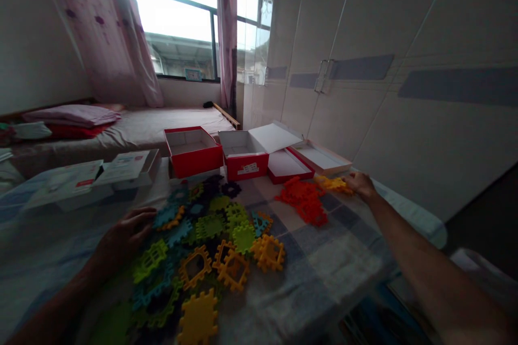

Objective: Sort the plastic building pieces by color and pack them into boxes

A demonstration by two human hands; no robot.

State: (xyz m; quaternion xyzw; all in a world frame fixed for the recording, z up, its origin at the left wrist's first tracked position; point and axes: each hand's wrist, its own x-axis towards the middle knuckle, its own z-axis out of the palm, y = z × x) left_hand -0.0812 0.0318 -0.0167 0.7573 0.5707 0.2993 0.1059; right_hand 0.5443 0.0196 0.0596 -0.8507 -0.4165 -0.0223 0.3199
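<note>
Right hand touches the yellow tiles at the far right of the counter, grip state not discernible; left hand lies flat, grip wide, on the mixed pile; tiles judged light, stiff, best pinched at their toothed rims.

The yellow toothed tiles lie flat, apart from the mixed-colour pile.

On a checked cloth lies a big pile of colourful toothed tiles. The left hand rests flat on the left edge of this pile. The right hand touches some yellow tiles, just beside a group of red tiles. Behind them stand two open red boxes.
</note>
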